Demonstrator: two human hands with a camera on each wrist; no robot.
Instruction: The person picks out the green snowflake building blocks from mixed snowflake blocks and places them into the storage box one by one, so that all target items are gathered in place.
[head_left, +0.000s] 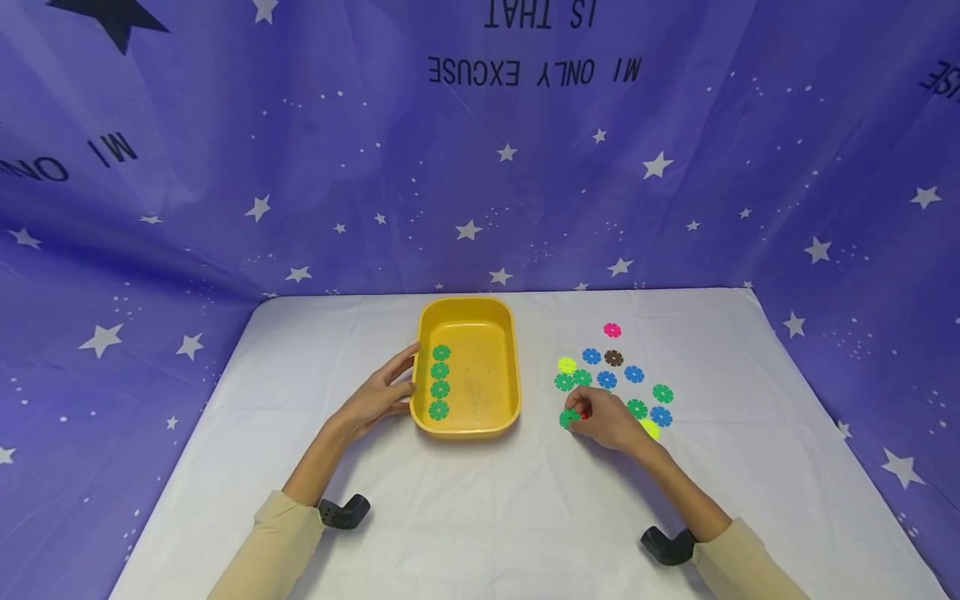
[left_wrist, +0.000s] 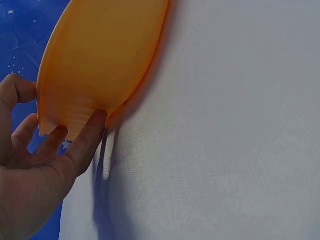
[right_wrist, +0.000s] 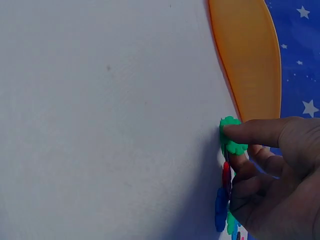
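A yellow tray [head_left: 480, 429] stands on the white table with a column of several green notched discs [head_left: 439, 389] along its left side. My left hand [head_left: 377, 398] rests its spread fingers and thumb against the tray's left outer wall [left_wrist: 107, 60]. Right of the tray, my right hand [head_left: 609, 421] pinches a green notched disc [right_wrist: 233, 135] between thumb and fingers, low over the table. A red disc [right_wrist: 226, 175] shows just behind it, partly hidden by the hand. A yellow disc [head_left: 650, 428] lies partly covered by the hand.
Around and beyond my right hand lie several loose discs, including a blue one [head_left: 633, 374], a brown one [head_left: 614, 358], a pink one [head_left: 612, 330] and a green one [head_left: 663, 393]. A purple star-printed curtain [head_left: 465, 183] stands behind the table [head_left: 480, 533].
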